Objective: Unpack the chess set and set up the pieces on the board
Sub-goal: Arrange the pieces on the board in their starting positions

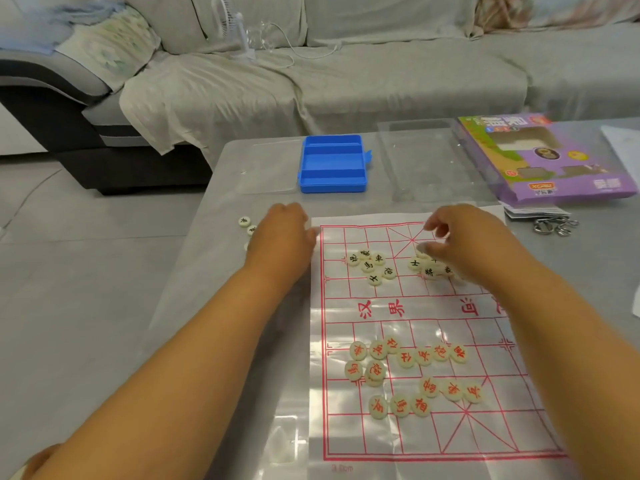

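The right hand [450, 237] has a curled grip over black pieces [429, 268] on the board [408, 310]; what it holds, I cannot tell. The thin sheet may slide and scatter them.

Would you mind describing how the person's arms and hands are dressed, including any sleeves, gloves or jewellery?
Both forearms are bare up to the frame's edge: no sleeves show. The left hand and the right hand wear no gloves, and no watch, bracelet or ring is visible on either wrist or on the fingers in view. A pale bit of fabric shows at the bottom left corner, too little to identify.
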### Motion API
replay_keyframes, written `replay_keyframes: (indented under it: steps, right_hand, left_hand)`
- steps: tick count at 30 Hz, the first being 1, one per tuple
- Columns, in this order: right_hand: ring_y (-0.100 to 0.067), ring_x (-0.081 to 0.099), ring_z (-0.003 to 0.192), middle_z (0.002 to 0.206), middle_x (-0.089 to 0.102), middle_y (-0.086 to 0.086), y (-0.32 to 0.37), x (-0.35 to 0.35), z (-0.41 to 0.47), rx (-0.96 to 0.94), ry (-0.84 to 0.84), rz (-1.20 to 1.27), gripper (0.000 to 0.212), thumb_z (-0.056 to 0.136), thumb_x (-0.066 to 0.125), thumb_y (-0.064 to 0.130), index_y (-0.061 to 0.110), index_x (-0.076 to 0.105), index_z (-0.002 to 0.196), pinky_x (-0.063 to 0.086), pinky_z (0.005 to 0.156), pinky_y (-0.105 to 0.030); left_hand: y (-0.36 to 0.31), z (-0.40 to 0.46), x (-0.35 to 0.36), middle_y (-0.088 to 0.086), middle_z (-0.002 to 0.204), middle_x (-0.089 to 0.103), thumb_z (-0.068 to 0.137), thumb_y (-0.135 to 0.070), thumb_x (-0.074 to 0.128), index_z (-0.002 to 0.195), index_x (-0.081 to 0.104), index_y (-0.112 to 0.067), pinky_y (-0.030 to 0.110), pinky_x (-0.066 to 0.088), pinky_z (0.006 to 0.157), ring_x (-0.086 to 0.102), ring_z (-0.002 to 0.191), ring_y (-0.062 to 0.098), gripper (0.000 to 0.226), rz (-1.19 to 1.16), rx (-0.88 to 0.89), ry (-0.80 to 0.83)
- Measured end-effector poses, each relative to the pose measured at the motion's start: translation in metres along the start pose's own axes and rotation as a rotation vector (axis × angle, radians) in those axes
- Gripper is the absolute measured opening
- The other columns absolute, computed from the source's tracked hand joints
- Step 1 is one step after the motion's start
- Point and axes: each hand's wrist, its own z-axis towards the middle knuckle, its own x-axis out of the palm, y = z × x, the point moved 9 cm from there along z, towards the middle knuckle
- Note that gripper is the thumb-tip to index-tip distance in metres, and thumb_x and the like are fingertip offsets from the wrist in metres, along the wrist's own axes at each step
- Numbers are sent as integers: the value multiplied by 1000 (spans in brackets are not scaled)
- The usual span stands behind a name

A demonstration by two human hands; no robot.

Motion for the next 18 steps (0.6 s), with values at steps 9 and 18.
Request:
replay_keyframes:
  steps: [9, 18]
  right_hand:
    - [-19, 52, 113, 125, 54, -2, 180, 72, 61, -449, 34, 142, 51, 81, 70, 32, 21, 52, 127, 43, 97, -31]
    - [-20, 50, 96, 114, 55, -6, 231, 109, 84, -577, 175, 49, 31, 82, 69, 31, 22, 62, 111, 39, 79, -26]
  left_hand:
    - [101, 13, -3, 15, 111, 60, 82, -40, 70, 109, 59, -6, 31, 38, 71, 57, 99, 32, 45, 57, -261, 13]
    - [120, 18, -15, 14, 91, 68, 83, -33, 71, 89, 67, -6, 34, 42, 70, 59, 85, 30, 28, 20, -209, 88]
